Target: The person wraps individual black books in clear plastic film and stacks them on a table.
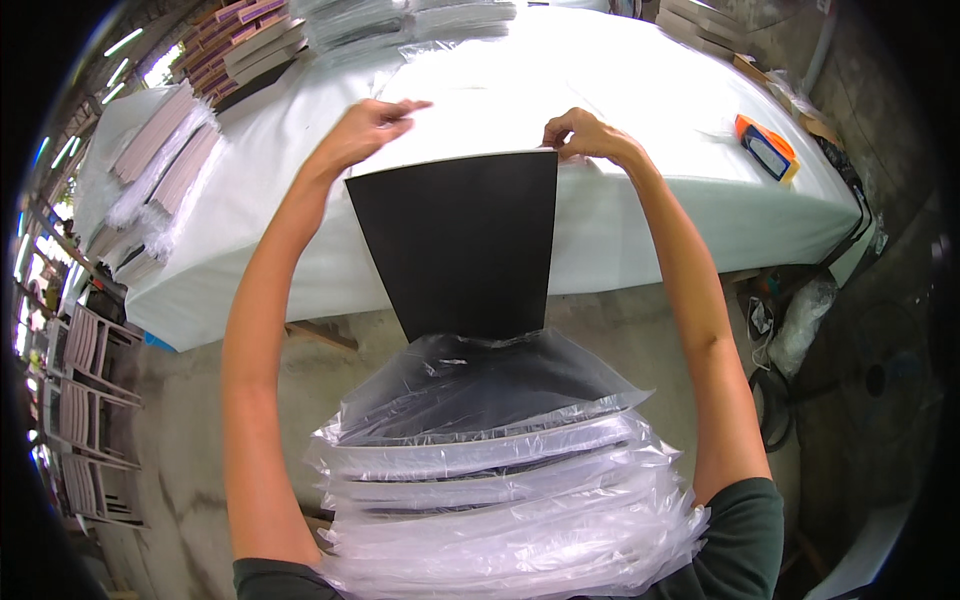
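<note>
A flat black panel point(458, 245) with a pale far edge extends from near my body to the white-covered table. Its near end lies under a clear plastic sleeve point(490, 375). Closer to me is a pile of plastic-wrapped panels point(510, 500), their layers overlapping. My left hand point(372, 128) hovers beyond the panel's far left corner, slightly blurred, fingers apart and empty. At the far right corner, my right hand point(588, 136) has its fingers curled in a pinch on the panel's edge; the fingertips are partly hidden.
The table point(640, 230) bears wrapped stacks point(365, 30) at the back, brown and grey stacks point(245, 45) at far left, and an orange and blue item point(767, 148) at right. More wrapped panels point(165, 160) stand left. Chairs point(90, 400) line the left; a fan point(875, 378) stands right.
</note>
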Action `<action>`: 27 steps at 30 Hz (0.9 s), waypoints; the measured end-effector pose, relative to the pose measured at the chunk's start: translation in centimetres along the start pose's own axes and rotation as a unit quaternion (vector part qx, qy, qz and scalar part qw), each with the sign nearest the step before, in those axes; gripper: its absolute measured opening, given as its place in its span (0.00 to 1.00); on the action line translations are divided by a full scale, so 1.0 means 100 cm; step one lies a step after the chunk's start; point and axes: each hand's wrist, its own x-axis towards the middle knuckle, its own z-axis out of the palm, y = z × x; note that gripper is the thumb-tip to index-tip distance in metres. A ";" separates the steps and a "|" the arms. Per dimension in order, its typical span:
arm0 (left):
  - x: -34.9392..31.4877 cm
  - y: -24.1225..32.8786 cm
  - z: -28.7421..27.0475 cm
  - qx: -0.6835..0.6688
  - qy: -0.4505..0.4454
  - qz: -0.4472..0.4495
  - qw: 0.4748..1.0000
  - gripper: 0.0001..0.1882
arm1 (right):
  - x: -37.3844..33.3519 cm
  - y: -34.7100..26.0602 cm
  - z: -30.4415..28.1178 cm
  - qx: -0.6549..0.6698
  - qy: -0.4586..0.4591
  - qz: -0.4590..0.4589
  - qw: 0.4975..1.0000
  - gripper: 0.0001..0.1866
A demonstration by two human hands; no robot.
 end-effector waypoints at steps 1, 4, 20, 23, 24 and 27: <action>0.016 -0.021 0.002 -0.007 -0.052 -0.030 0.998 0.19 | 0.011 0.000 0.002 0.010 -0.013 -0.018 1.000 0.08; 0.037 -0.049 0.016 0.048 -0.201 0.031 0.978 0.23 | 0.022 0.007 0.002 0.054 0.080 -0.016 0.995 0.09; 0.067 -0.007 0.052 0.017 -0.150 0.009 0.989 0.58 | 0.030 -0.004 -0.011 0.167 0.256 -0.026 0.952 0.19; 0.076 -0.002 0.059 0.026 -0.058 0.039 0.997 0.62 | 0.036 -0.010 -0.012 0.180 0.286 -0.030 0.941 0.18; 0.079 0.001 0.062 0.025 -0.058 0.042 0.997 0.62 | 0.037 -0.009 -0.013 0.217 0.307 -0.037 0.926 0.17; 0.087 0.012 0.069 0.032 0.006 0.057 0.998 0.65 | 0.041 -0.014 -0.015 0.202 0.331 -0.043 0.921 0.15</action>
